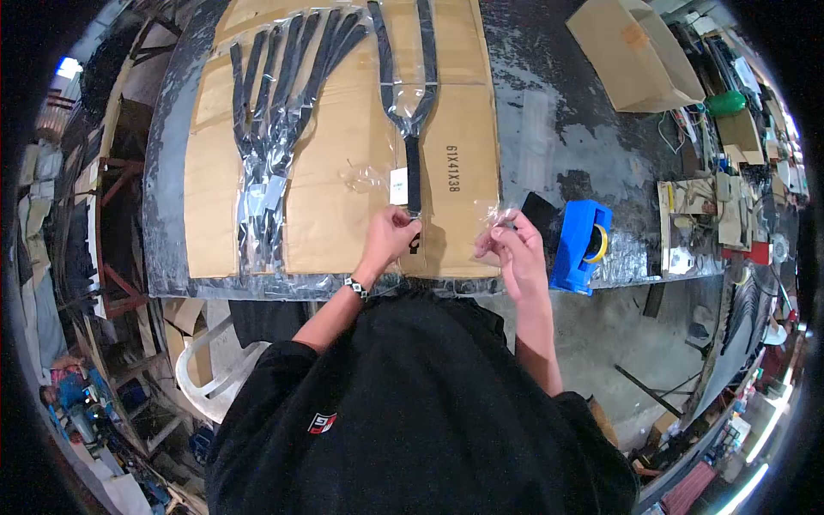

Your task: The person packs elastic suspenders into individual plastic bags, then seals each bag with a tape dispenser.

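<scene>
A black Y-shaped strap (413, 172), like a pair of suspenders, lies in clear plastic on the flattened cardboard (343, 232), with a white tag (398, 186) beside its stem. My left hand (390, 239) pinches the lower end of this strap, where a dark clip or hook sticks out below the fingers. To the right, my right hand (517, 249) is raised over the cardboard's edge. Its thumb and fingers pinch a small strip of clear film (486, 225), which may be tape. A loose clear plastic scrap (365, 178) sits left of the tag.
Several wrapped black straps (273, 146) are piled on the cardboard's left side. A blue tape dispenser (578, 246) with a yellow-cored roll stands right of my right hand. Farther back is an open cardboard box (635, 56). The dark worn table (536, 120) ends just before my body.
</scene>
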A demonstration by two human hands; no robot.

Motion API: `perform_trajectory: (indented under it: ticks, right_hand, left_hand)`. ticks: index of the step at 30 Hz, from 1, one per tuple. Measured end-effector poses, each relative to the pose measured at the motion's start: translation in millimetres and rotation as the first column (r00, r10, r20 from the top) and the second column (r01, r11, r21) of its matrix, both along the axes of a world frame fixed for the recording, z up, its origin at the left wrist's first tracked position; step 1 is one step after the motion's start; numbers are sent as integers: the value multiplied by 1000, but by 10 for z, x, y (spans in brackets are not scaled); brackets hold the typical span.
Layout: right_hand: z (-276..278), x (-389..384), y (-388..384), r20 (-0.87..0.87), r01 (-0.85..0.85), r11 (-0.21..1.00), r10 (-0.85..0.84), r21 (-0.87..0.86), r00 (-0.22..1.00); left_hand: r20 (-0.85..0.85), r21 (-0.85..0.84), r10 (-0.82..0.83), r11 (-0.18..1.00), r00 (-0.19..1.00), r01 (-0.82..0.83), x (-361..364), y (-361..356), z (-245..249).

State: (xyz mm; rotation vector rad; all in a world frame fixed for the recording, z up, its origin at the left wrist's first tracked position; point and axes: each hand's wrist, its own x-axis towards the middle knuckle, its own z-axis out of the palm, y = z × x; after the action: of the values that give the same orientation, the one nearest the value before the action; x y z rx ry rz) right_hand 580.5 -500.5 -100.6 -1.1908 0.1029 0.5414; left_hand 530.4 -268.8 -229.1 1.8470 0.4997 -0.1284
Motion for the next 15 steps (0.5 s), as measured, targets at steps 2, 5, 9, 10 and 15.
perform_trajectory:
  ticks: [2, 5, 9, 10, 15]
  right_hand:
    - [-17, 0, 23, -65, -2, 1000, 0, -27, 998]
    - [-87, -1, 59, -184, -47, 999, 41, -27, 982]
    - [-136, -1, 208, -160, -129, 989, 115, -77, 980]
    - [-190, 8, 219, -139, -172, 982, 161, -77, 977]
    - [-272, 10, 270, -146, -306, 926, 279, -222, 949]
  left_hand:
    - [-17, -294, 93, 951, 995, -94, -25, 44, -18]
    - [-199, -714, 178, 647, 964, -267, -17, 119, 125]
    - [-328, -845, 79, 421, 941, -330, 25, 226, 326]
    - [-316, -856, 63, 411, 947, -314, 30, 235, 314]
    - [-234, -881, 56, 409, 971, -236, 114, 215, 387]
